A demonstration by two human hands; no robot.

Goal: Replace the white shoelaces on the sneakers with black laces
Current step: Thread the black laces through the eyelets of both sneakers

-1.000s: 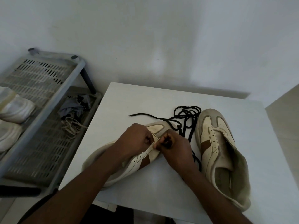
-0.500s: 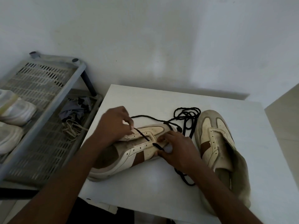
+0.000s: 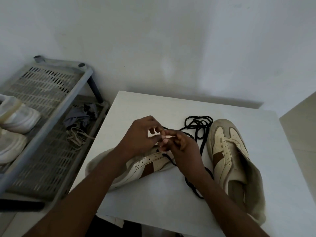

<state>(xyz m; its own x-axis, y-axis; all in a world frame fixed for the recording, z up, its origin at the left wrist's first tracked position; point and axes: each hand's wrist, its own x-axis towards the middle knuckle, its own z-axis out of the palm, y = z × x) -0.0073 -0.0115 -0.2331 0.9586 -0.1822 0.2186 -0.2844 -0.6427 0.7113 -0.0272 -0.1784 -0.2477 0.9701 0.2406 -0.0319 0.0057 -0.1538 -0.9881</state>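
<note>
On the table (image 3: pixel 171 211), the left sneaker (image 3: pixel 136 170) and right sneaker (image 3: pixel 227 151) lie side by side, a lace (image 3: pixel 198 122) between them. A rack (image 3: pixel 42 82) stands to the left.

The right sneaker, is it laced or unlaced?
Unlaced. The sneaker shows empty eyelets; the black lace lies beside it, not through it.

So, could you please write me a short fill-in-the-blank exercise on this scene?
1. The lace coiled on the table is ____.
2. The left hand and right hand meet above the ____ sneaker.
3. The other sneaker holds ____ lace.
4. The pale laces lie on the rack's ____ shelf.
Missing: black; left; no; lower.
</note>
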